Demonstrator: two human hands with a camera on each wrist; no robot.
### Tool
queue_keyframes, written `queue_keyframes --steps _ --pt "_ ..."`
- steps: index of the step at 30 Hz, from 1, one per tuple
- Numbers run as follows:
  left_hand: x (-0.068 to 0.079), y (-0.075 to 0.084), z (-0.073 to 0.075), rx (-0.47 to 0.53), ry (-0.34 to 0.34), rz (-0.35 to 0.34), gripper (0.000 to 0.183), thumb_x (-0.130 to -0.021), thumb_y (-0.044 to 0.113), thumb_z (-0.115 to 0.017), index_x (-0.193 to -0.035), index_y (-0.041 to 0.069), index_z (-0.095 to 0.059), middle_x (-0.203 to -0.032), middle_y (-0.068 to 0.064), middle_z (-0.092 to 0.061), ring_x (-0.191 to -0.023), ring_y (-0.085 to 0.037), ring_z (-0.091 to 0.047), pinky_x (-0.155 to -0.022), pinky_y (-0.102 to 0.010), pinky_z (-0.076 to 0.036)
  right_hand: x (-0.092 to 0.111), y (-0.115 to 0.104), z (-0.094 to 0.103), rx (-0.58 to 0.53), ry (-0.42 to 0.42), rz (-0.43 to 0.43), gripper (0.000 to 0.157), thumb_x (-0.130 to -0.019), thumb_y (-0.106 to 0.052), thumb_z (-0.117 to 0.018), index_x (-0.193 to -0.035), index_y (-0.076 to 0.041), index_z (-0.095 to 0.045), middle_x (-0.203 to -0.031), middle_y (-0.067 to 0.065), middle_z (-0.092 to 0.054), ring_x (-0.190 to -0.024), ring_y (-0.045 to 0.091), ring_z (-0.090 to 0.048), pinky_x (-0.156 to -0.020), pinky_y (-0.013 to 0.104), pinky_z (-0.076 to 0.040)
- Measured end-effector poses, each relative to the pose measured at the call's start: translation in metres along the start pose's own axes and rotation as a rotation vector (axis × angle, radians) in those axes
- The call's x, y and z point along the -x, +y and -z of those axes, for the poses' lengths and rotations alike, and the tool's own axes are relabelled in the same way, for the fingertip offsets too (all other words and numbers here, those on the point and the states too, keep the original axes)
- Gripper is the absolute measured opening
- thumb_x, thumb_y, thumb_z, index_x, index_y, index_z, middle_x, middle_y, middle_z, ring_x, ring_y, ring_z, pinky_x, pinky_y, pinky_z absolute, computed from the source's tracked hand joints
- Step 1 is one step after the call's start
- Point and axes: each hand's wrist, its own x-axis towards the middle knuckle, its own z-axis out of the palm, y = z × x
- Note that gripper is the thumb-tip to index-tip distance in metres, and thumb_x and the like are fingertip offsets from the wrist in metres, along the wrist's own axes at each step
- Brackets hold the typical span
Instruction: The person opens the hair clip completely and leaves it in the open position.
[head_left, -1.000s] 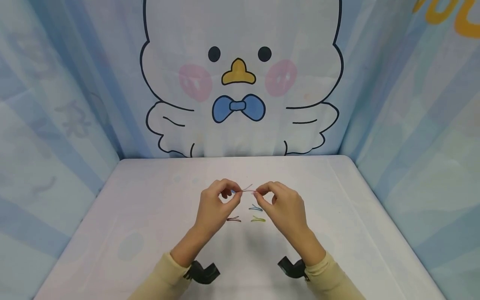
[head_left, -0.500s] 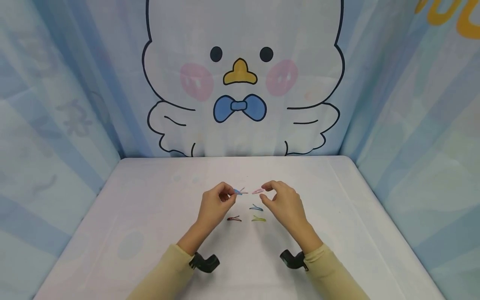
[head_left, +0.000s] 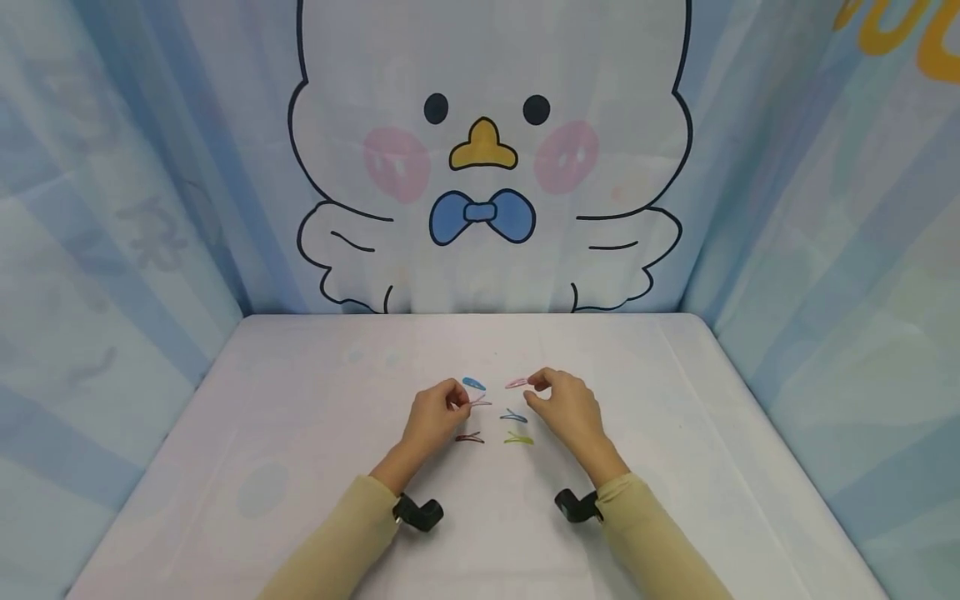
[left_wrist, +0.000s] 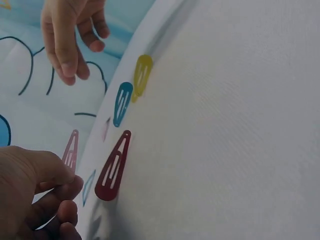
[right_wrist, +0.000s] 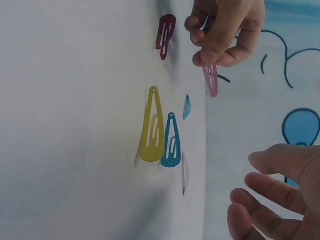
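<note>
Left hand [head_left: 435, 414]: thumb and forefinger pinched on the pale pink clip.
Right hand [head_left: 567, 406]: fingers parted, holding nothing, just beside the far pink clip; well apart from the left hand.
Pale pink clip [right_wrist: 211, 82]: 1, in the left fingertips, prong raised; 1.0 s ago both hands were at it, now the left alone. In the head view it has come nearer the person, into the left row.
Bearing on the work: judged, the 2-handed handling of this clip is done and placing falls to the left hand.
Far blue clip [head_left: 473, 383]: 1, on the table; 0.5 s ago partly covered by the pink clip, now in plain sight. No raised prong made out.
Far pink clip [head_left: 516, 383]: 1, on the table, near the right fingertips; no raised prong made out.
Near blue clip [head_left: 513, 416]: 1, on the table, prong raised, unmoved.
Yellow clip [right_wrist: 151, 154]: 1, nearest the person in the right row, prong raised.
Dark red clip [left_wrist: 106, 192]: 1, nearest the person in the left row, prong raised.
Table [head_left: 675, 458]: white, bearing 5 clips in 2 rows.
</note>
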Motion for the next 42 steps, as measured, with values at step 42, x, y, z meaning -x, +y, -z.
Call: queue_keyframes --steps 42 --pt "-0.002 -0.013 -0.006 -0.034 -0.107 0.101 0.018 -0.083 0.011 -0.079 -0.089 0.012 -0.061 -0.083 0.000 -0.062 -0.073 -0.014 -0.054 -0.064 -0.027 -0.047 -0.037 0.025 -0.031 -0.036 -0.148 -0.087 0.006 -0.095 -0.018 -0.074 -0.098 -0.013 -0.073 -0.098 0.007 -0.073 -0.086 0.023 -0.062 -0.083 0.043 -0.051"
